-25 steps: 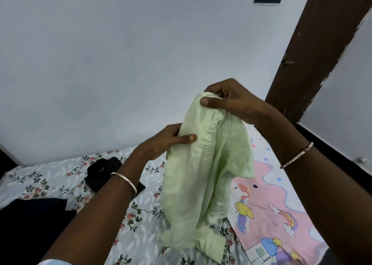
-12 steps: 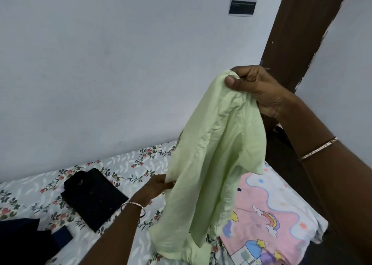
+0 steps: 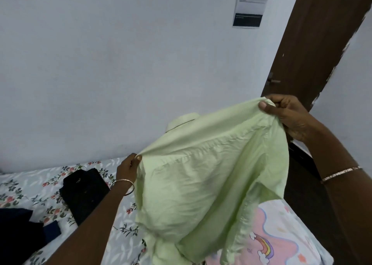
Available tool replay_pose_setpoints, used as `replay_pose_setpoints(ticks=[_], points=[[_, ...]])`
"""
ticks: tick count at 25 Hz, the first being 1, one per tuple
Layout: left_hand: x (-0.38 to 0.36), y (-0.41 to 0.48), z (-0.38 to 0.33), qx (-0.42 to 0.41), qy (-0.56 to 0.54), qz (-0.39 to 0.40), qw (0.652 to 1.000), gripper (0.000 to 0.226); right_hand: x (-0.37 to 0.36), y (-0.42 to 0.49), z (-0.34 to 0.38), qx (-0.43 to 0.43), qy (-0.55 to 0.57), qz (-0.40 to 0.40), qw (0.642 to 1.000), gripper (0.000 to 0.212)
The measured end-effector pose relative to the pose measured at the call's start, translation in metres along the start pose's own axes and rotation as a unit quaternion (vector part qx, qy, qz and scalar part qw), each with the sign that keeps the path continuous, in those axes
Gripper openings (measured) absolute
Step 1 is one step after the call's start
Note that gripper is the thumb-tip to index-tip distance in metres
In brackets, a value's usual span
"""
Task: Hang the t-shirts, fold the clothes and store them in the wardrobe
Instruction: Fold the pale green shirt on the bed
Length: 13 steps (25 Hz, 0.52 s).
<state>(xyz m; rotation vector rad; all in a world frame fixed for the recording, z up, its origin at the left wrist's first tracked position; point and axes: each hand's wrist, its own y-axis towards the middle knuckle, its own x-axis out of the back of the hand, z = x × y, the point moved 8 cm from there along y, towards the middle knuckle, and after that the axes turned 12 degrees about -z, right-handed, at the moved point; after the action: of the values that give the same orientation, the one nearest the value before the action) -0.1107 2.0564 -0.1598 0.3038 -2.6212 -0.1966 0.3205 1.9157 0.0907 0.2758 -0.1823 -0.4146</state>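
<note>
Spreading across the lower view, the bed [image 3: 26, 186] in its floral sheet is our landmark. Above it we hold the pale green shirt [image 3: 201, 174] stretched out in the air. A pink rainbow blanket [image 3: 281, 244] covers the bed's right end, and a folded black garment [image 3: 84, 192] lies on its left part. Our right hand [image 3: 289, 117] grips one shoulder of the shirt high over the bed, while our left hand [image 3: 127, 169] pinches the other, lower.

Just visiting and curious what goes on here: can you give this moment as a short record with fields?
held item: light green shirt, spread out in the air
left hand: pinches one end of the shirt's top edge, lower
right hand: grips the other end, higher
below: bed with floral sheet
on the bed: folded black garment, dark blue clothes, pink cartoon cloth
behind: white wall, brown door
</note>
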Motion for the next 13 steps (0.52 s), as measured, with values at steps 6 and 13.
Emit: replay_pose_setpoints(ticks=[6, 13], points=[[-0.058, -0.039, -0.072, 0.216, -0.165, 0.112, 0.956, 0.042, 0.112, 0.044, -0.052, 0.014, -0.061, -0.095, 0.994, 0.010], [-0.116, -0.128, -0.153, 0.327, -0.305, 0.375, 0.812, 0.076, 0.196, 0.086, -0.102, 0.043, -0.272, -0.156, 0.949, 0.010]])
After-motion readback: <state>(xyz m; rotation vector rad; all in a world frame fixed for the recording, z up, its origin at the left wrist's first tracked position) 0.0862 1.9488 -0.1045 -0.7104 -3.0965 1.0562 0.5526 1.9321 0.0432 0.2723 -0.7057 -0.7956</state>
